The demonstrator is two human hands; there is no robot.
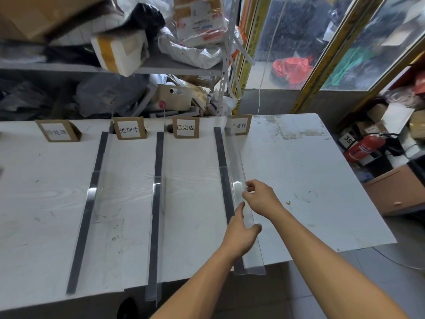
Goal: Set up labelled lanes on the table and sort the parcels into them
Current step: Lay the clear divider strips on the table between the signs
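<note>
- Four lanes are marked out on the white table (299, 180), which fills most of the view from near to far.
- Behind it, at far left, a grey shelf (161, 65) is piled with parcels (119, 51) and bags, more of them stuffed underneath.
- At far right a glazed door (299, 42) stands beyond the table; a red extinguisher (365, 146) lies on the floor to the right, among boxes.
- Three dark strips run near to far across the table: left strip (85, 226), middle strip (155, 226), right strip (224, 180).
- A clear divider (239, 162) stands along the right strip, its near end hanging over the table edge. Further clear dividers sit by the left and middle strips; how well they are seated I cannot tell.
- Four cardboard labels stand at the far edge, one per lane: first label (58, 131), second label (130, 128), third label (185, 127), fourth label (239, 125), the last seen partly through the divider.
- Left hand (241, 233) touches the divider near its near end, index finger stretched along it, thumb on the right face.
- Right hand (261, 195) pinches the divider's upper edge a little farther along, fingertips curled on it.
</note>
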